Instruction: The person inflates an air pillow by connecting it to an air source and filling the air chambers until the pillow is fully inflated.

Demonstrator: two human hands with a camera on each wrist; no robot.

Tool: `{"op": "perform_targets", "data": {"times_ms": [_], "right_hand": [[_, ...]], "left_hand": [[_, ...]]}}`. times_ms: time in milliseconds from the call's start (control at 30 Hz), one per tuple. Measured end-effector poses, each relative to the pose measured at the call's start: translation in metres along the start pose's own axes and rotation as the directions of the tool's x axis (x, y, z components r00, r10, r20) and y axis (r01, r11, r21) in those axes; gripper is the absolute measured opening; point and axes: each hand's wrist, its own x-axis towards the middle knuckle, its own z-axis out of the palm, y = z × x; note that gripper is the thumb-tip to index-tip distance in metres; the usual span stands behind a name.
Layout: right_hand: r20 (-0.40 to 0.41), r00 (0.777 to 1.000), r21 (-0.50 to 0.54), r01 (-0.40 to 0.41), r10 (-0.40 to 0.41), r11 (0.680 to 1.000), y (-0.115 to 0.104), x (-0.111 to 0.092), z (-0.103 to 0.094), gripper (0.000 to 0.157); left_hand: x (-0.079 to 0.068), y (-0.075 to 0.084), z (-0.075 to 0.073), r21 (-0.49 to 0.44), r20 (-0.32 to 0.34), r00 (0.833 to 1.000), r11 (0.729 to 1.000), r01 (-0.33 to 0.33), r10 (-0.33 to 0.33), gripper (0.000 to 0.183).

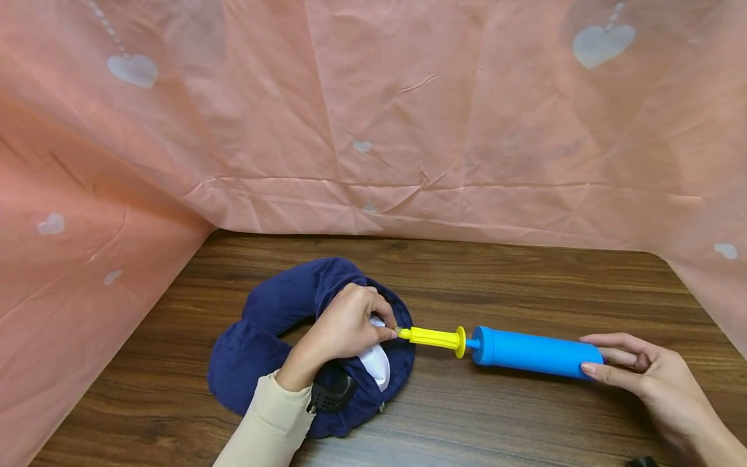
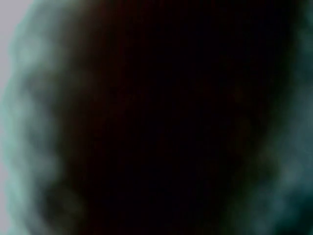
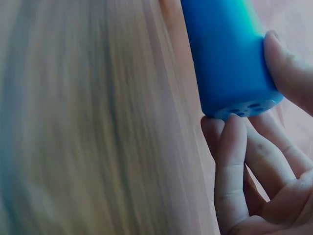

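A navy neck pillow [image 1: 280,292] lies on the wooden table, with white inner lining [image 1: 375,366] showing through its opening. Over that opening, my left hand [image 1: 353,321] pinches a small clear valve between thumb and forefinger. The yellow nozzle end [image 1: 434,338] of a hand pump meets the valve at the fingertips. My right hand [image 1: 648,376] grips the far end of the pump's blue barrel [image 1: 537,353], thumb on one side and fingers on the other. In the right wrist view, fingertips touch the barrel's holed end cap [image 3: 247,106]. The left wrist view is dark and blurred.
Pink sheeting [image 1: 408,117] with pale hearts hangs behind the table and along both sides. The brown wooden table [image 1: 496,279] runs back to the sheeting. A black device [image 1: 332,393] sits at my left wrist, over the pillow.
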Motion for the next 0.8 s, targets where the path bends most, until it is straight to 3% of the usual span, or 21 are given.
{"op": "perform_targets", "data": {"times_ms": [200,433,600,800], "right_hand": [[0.004,1.000,-0.036,0.021,-0.020,0.999,-0.012,-0.002,0.015,0.042],[-0.001,1.000,-0.045,0.021,-0.021,0.999,-0.014,-0.003,0.017,0.040],[0.010,1.000,-0.054,0.010,-0.010,0.998,-0.005,0.002,0.005,0.043],[-0.025,1.000,-0.088,0.003,-0.005,0.996,0.021,0.001,-0.026,0.041]], "left_hand": [[0.000,0.002,0.001,0.022,0.005,1.000,1.000,0.008,-0.009,0.014],[-0.001,0.000,0.001,0.010,-0.003,1.000,1.000,0.015,-0.015,0.013],[-0.001,-0.001,0.002,0.008,-0.007,1.000,1.000,0.011,-0.011,0.011],[-0.001,-0.002,0.003,0.003,-0.003,1.000,1.000,0.015,-0.015,0.010]]}}
